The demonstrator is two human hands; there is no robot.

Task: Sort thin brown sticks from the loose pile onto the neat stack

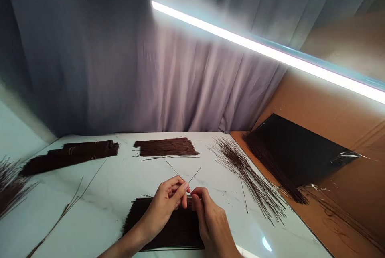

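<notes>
My left hand (pixel 164 202) pinches a thin dark stick (pixel 173 167) between thumb and forefinger, and its far end points up and to the left. Close beside it, my right hand (pixel 212 214) has thumb and forefinger pressed together on a thin strand. A second thin dark length (pixel 195 175) slants up to the right from between the fingertips; which hand grips it is hard to tell. Beneath both hands lies a dense dark bundle of sticks (pixel 168 234), partly covered by my wrists.
Behind the hands, a neat brown stick bundle (pixel 165 147) lies on the white marbled table (pixel 99 202). Loose sticks (pixel 246 169) fan out at right. Dark bundles (pixel 81 153) and a few twig-like strands (pixel 70 204) lie left. A black sheet (pixel 300 149) rests on the cardboard (pixel 355 194).
</notes>
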